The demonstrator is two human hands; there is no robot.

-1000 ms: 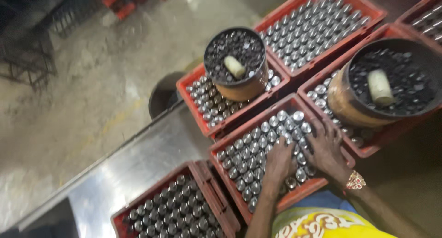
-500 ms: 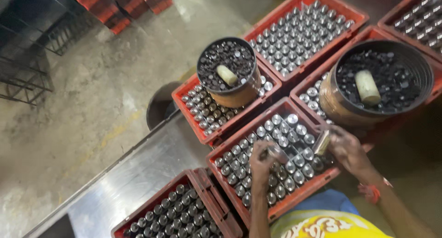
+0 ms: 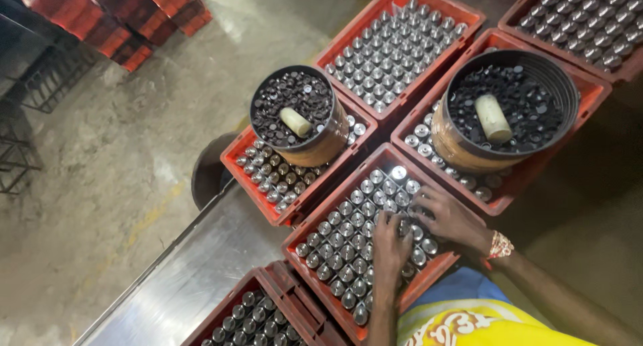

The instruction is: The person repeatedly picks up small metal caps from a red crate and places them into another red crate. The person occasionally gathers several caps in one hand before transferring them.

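Observation:
A red crate packed with several silver-capped bottles sits right in front of me. My left hand lies on the bottle tops near the crate's middle, its fingers curled down over the caps. My right hand rests just to the right, with its fingers spread across the caps at the crate's far right corner. It wears a gold bracelet at the wrist. Whether either hand grips a cap is hidden by the fingers.
Two round tubs of dark loose caps, each with a pale cylinder inside, stand on neighbouring bottle crates. More full crates surround them. A steel table lies at the left and stacked red crates at the far left.
Half a second ago both hands were lifted above the crate, the right with something pale in it. Now both are back down on the bottle tops, and the pale thing is out of sight.

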